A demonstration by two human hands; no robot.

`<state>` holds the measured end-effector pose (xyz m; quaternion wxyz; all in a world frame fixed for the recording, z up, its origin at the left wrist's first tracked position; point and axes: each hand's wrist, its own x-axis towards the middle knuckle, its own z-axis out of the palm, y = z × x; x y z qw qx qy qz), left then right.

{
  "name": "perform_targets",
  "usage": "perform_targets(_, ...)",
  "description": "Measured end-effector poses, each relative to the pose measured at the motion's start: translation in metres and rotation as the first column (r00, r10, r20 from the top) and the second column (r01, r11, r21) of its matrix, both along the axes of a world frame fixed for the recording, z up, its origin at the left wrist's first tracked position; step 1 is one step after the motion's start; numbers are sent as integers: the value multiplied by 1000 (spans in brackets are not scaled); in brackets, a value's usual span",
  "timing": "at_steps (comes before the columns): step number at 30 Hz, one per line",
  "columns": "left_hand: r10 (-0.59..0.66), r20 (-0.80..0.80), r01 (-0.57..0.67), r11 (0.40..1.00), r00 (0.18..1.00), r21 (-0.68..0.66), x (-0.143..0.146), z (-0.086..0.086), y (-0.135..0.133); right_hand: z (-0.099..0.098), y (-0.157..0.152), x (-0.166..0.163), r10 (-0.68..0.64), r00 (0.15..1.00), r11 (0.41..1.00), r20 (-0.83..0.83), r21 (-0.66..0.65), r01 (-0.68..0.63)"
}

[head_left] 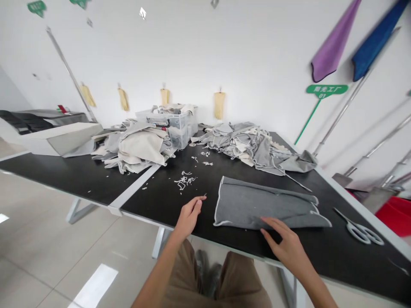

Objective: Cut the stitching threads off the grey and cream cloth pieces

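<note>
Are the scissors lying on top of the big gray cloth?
No, the scissors lie on the black tabletop, to the right of the gray cloth, with a gap between them.

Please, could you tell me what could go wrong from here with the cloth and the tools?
The left hand pinches a small thin item, too small to identify; if it is sharp, it might snag the gray cloth. The loose white thread scraps lie near that cloth and could cling to it. The scissors lie to the right of the right hand, so a wide sweep might knock them.
</note>
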<state>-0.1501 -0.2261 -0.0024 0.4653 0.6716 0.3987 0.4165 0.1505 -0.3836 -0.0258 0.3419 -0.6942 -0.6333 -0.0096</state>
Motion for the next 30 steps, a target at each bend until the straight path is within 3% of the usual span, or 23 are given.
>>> perform_targets(7,-22,-103,33,994,994,107,3,-3,3,-5,-11,10,-19,997,987,77,162,6)
perform_targets(11,-50,-196,74,991,979,113,3,-1,1,2,-13,30,-156,983,961,102,246,127)
perform_targets(14,-64,-235,95,987,970,126,5,1,-1,-1,-16,60,-221,963,961,152,200,189)
perform_targets(19,-69,-254,108,984,965,143,11,2,0,-16,-26,93,-182,958,983,220,45,176)
perform_targets(25,-39,-251,76,988,967,138,19,-1,0,-25,-31,93,-162,940,987,301,58,152)
perform_targets(30,-24,-315,77,985,949,155,33,9,-4,-23,-32,88,-215,889,976,405,48,215)
